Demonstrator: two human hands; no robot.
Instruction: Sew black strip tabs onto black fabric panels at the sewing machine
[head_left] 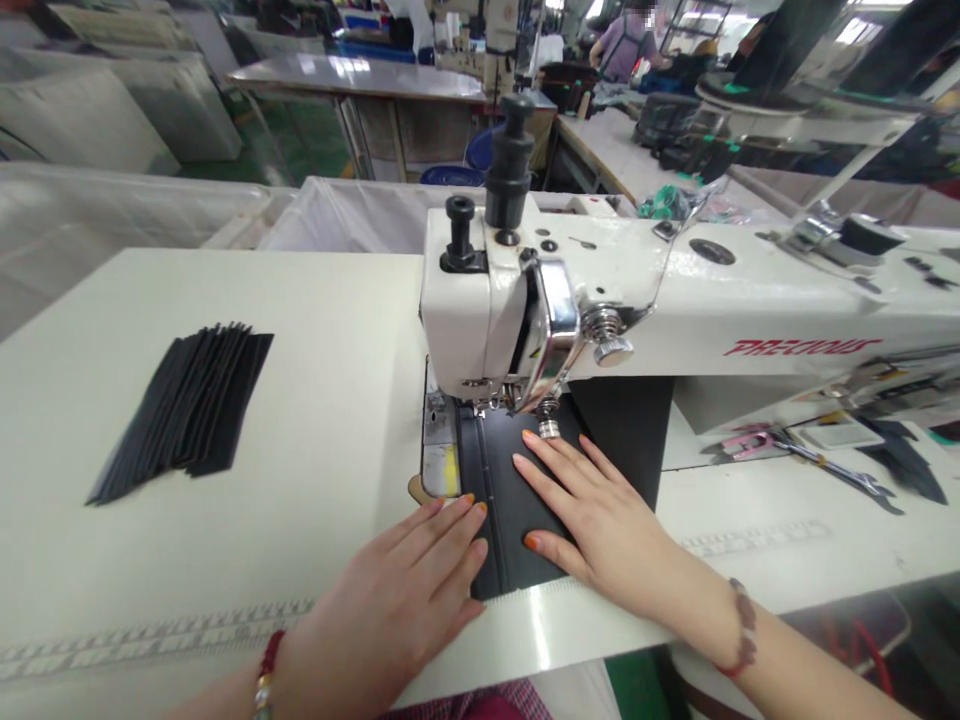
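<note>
A white sewing machine (600, 300) stands on the pale worktable (315, 330). A black piece of material (525, 500) lies under its presser foot (547, 420). My left hand (405, 590) lies flat with fingers stretched out, resting on the table and the left edge of the black piece. My right hand (592, 510) lies flat on the right part of the black piece, fingertips just below the presser foot. Both hands are open and press the piece down.
A fanned stack of black strips (187, 405) lies on the table at the left. Scissors and small tools (810, 455) lie to the right of the machine. White bins (352, 215) stand behind the table. A person works at a far table (626, 45).
</note>
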